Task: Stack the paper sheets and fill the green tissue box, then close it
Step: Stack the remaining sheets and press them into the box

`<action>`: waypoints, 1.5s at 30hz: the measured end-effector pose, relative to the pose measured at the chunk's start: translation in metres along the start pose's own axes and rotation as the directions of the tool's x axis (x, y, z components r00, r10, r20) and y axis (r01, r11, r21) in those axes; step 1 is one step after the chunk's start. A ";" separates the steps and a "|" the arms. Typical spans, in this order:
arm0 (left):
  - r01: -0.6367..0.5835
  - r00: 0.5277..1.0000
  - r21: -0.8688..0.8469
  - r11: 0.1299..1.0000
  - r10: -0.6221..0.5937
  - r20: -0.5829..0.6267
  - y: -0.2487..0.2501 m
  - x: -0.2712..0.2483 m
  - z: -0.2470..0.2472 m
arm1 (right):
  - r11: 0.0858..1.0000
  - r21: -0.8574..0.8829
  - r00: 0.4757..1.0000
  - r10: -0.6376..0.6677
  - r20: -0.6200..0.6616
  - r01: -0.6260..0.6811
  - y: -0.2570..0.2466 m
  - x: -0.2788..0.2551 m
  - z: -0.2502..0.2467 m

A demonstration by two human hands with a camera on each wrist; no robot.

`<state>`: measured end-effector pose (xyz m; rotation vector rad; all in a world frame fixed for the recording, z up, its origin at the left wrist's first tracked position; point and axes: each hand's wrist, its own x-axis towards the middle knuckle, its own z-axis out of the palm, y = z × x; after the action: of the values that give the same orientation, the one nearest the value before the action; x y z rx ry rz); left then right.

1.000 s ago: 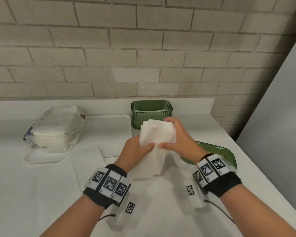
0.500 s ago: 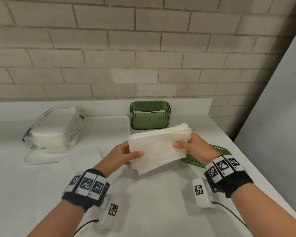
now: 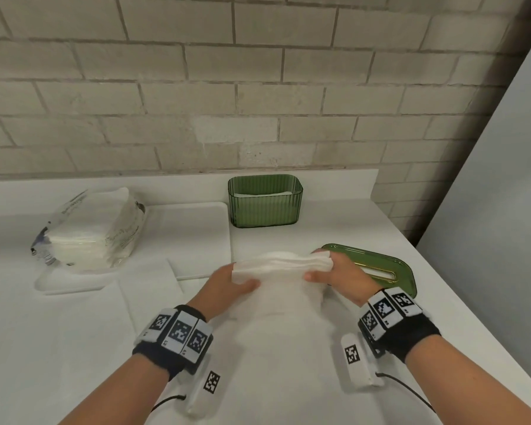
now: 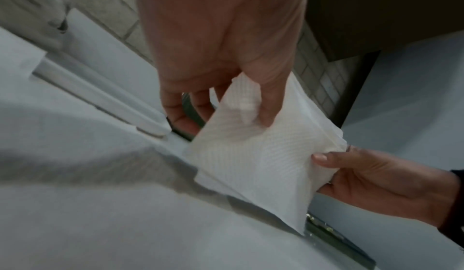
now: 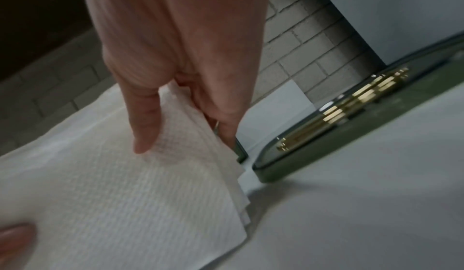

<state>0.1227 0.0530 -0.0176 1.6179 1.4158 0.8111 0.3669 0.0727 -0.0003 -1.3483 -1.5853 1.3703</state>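
Note:
A stack of white paper sheets (image 3: 281, 273) stands on edge on the white counter, held between both hands. My left hand (image 3: 230, 283) pinches its left end, thumb in front, and my right hand (image 3: 334, 271) pinches its right end. The wrist views show the same stack of sheets (image 4: 263, 155) (image 5: 125, 195) with its layers fanned at the corner. The green ribbed tissue box (image 3: 265, 201) stands open near the wall, with some white paper inside. Its green lid (image 3: 380, 268) with a gold-rimmed slot lies flat behind my right hand.
An open plastic pack of white paper (image 3: 89, 230) rests on a white tray (image 3: 193, 234) at the left. More loose sheets (image 3: 147, 286) lie flat on the counter near my left hand. A brick wall runs behind; the counter edge (image 3: 472, 317) drops off at the right.
The stack, held upright and narrow a second ago, was turned wide and flat, then lowered onto its long edge on the counter. Both hands kept hold of it throughout.

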 end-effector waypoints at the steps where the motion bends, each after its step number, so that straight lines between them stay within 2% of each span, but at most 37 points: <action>1: -0.018 0.999 -0.030 0.999 0.017 -0.046 0.003 0.000 -0.001 | 1.000 0.023 1.000 -0.013 -0.009 0.013 -0.003 0.001 -0.002; 3: -0.036 0.995 -0.061 0.997 0.030 -0.090 0.006 -0.002 -0.004 | 0.999 -0.007 0.999 -0.034 -0.013 0.034 -0.008 0.001 -0.006; 7: -0.099 0.993 0.014 0.995 0.099 -0.066 0.016 -0.005 -0.007 | 0.940 -0.312 0.988 -0.154 -0.028 0.138 -0.022 -0.002 -0.008; 9: -0.178 0.982 0.074 0.981 0.182 -0.052 0.030 -0.003 -0.005 | 0.874 -0.438 0.976 -0.214 0.040 0.210 -0.039 -0.004 0.001; 11: -0.284 0.955 0.121 0.951 0.291 -0.049 0.047 -0.001 -0.002 | 0.843 -0.489 0.974 -0.205 0.092 0.224 -0.052 -0.001 0.012; 14: -0.351 0.924 0.057 0.934 0.356 -0.142 0.060 0.000 -0.007 | 0.901 -0.395 0.984 -0.171 0.058 0.180 -0.056 0.002 0.017; 16: -0.352 0.914 -0.140 0.925 0.308 -0.264 0.057 -0.001 -0.014 | 0.972 -0.190 0.990 -0.139 0.010 0.138 -0.051 0.001 0.013; 17: -0.339 0.920 -0.230 0.912 0.271 -0.284 0.055 -0.002 -0.016 | 0.990 -0.071 0.993 -0.122 -0.003 0.121 -0.050 -0.001 0.012; 19: -0.290 0.950 -0.309 0.906 0.233 -0.208 0.052 -0.004 -0.012 | 0.988 0.108 0.994 -0.111 0.002 0.110 -0.048 -0.003 0.011; 21: -0.227 0.972 -0.304 0.925 0.198 -0.125 0.053 -0.002 -0.003 | 0.977 0.174 0.992 -0.123 0.015 0.119 -0.045 -0.003 0.011; 24: -0.172 0.983 -0.335 0.927 0.140 -0.115 0.052 0.003 0.009 | 0.983 0.130 0.989 -0.139 0.046 0.132 -0.035 -0.003 0.009; 27: -0.118 0.993 -0.285 0.951 0.117 -0.022 0.040 0.005 0.021 | 0.991 0.087 0.987 -0.111 0.114 0.102 -0.018 -0.007 0.011; 29: -0.116 0.992 -0.288 0.951 0.127 0.021 0.037 0.005 0.029 | 0.991 0.092 0.988 -0.111 0.109 0.101 -0.011 -0.007 0.013; 35: -0.187 0.982 -0.394 0.900 0.161 -0.099 0.046 0.010 0.029 | 0.973 0.165 0.985 -0.169 0.040 0.161 -0.020 -0.003 0.014; 37: -0.148 0.988 -0.402 0.903 0.118 -0.097 0.039 0.011 0.028 | 0.973 0.189 0.989 -0.141 0.046 0.130 -0.015 -0.006 0.011; 41: -0.083 0.996 -0.360 0.929 0.082 -0.017 0.023 0.009 0.040 | 0.995 0.084 0.997 -0.059 0.042 0.055 0.003 -0.006 0.017; 45: -0.137 0.990 -0.392 0.910 0.108 -0.096 0.032 0.012 0.041 | 0.990 0.101 0.994 -0.104 0.018 0.102 -0.011 -0.002 0.022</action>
<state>0.1752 0.0571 -0.0088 1.3796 1.1126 1.1593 0.3439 0.0649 0.0049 -1.1793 -1.5573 1.3877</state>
